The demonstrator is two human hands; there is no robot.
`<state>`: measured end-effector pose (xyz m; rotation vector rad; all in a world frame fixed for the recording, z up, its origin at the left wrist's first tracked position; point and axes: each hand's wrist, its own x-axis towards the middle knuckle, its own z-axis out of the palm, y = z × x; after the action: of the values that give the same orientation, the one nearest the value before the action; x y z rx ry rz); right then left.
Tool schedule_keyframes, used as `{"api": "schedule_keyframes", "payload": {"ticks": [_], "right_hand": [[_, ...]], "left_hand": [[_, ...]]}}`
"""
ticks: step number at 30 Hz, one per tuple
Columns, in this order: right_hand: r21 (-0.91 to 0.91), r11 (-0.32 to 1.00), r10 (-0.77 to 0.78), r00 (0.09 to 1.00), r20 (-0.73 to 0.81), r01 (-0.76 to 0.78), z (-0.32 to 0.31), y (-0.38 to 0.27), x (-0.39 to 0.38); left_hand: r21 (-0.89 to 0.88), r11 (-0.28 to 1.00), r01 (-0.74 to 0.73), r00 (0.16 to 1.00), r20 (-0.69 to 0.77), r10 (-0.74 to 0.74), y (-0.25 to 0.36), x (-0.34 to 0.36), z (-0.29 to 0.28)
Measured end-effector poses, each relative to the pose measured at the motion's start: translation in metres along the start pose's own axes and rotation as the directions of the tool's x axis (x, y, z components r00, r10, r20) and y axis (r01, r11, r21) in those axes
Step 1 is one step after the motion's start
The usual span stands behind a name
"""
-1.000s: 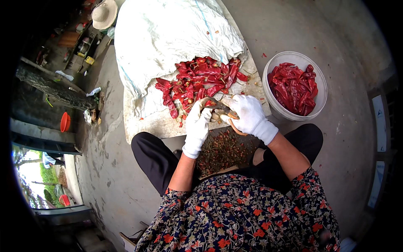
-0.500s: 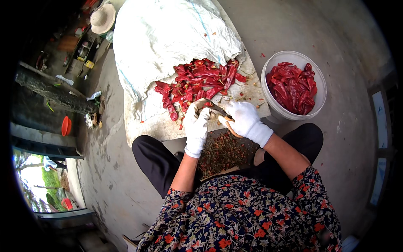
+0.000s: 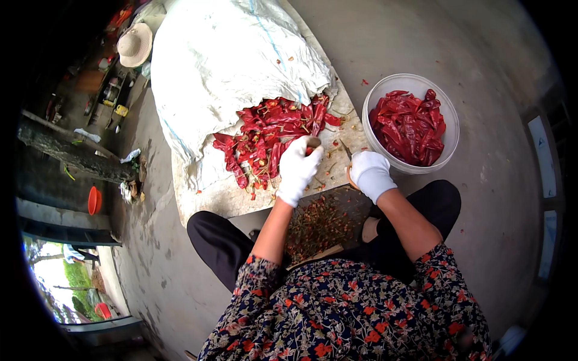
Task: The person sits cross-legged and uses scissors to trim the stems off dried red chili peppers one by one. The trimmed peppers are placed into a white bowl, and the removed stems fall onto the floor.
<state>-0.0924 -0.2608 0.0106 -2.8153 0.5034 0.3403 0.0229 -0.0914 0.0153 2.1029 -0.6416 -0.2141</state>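
My left hand (image 3: 297,171), in a white glove with stained fingertips, is closed over the near edge of a heap of dried red chili peppers (image 3: 278,120). A bit of red chili pepper (image 3: 309,150) shows between its thumb and fingers; the rest is hidden. In my gloved right hand (image 3: 369,173) is a pair of scissors (image 3: 345,149), dark blades pointing away from me and an orange handle loop under the fingers. The two hands are apart. The heap spills from the mouth of a white woven sack (image 3: 235,60) lying on a pale board (image 3: 211,202).
On the right stands a white bucket (image 3: 453,137) holding red chili peppers. Cut stems and scraps (image 3: 319,224) lie in a container between my knees. A straw hat (image 3: 134,45), a log (image 3: 66,147) and an orange basin (image 3: 94,200) are at the left.
My hands, close together before with the scissors between them, have separated. The right hand has drawn back toward the bucket, and the left sits by the heap. The whole view has shifted slightly.
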Motion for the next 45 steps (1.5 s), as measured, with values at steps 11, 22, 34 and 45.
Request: {"api": "schedule_keyframes", "payload": {"ticks": [11,22,34,45], "right_hand": [[0.064,0.984,0.160,0.984,0.076,-0.165,0.024,-0.007,0.058],[0.824,0.442,-0.174,0.935,-0.309,0.355,-0.011,-0.018,0.034],[0.459,0.714,-0.268,0.811,-0.520,0.529,-0.013,-0.039,0.010],[0.608,-0.747,-0.317,0.948,0.030,-0.269,0.002,-0.032,0.014]], "left_hand": [[0.694,0.709,-0.125,0.990,0.045,0.131,-0.013,0.101,0.074],[0.532,0.824,-0.194,0.876,-0.284,0.390,0.022,-0.008,-0.011],[0.376,0.907,-0.190,0.930,-0.226,0.288,0.027,-0.051,-0.011],[-0.112,0.894,-0.434,0.900,-0.108,0.423,0.034,-0.055,-0.034]]}}
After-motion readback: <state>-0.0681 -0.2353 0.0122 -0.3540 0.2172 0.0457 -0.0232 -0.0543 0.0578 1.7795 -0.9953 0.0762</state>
